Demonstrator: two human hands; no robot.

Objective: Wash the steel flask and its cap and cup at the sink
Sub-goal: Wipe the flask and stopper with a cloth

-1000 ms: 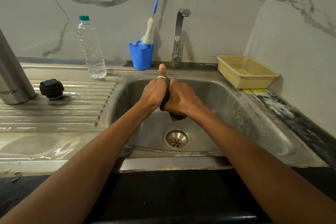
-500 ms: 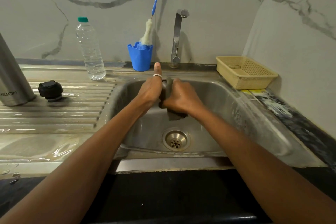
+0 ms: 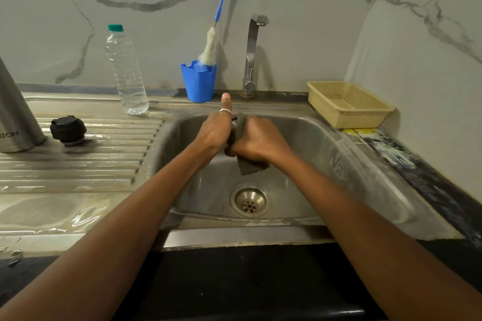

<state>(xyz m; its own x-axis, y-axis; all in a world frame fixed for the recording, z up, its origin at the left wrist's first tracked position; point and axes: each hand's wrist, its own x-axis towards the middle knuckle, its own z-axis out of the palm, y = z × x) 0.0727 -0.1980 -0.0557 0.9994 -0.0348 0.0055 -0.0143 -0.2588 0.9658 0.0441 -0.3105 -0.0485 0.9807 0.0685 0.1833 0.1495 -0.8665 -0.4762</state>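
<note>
The steel flask [image 3: 15,117] stands upright at the left edge of the drainboard, cut off by the frame. Its black cap [image 3: 68,130] sits on the ribbed drainboard beside it. Over the sink basin [image 3: 326,154], my left hand [image 3: 215,130] is closed around a small dark item, apparently the cup [image 3: 235,122], with the ringed thumb pointing up. My right hand [image 3: 258,139] presses a dark grey scrub pad [image 3: 249,166] against it. Most of the cup is hidden between the two hands.
The tap [image 3: 251,55] stands behind the basin, with no water running. A blue holder [image 3: 198,81] with a bottle brush and a clear water bottle [image 3: 126,73] stand at the back. A beige basket [image 3: 347,103] sits at the right. The drain [image 3: 249,202] lies below my hands.
Both hands have stayed together over the basin, with small shifts as the pad rubs the held item. The flask and the cap have not moved.
</note>
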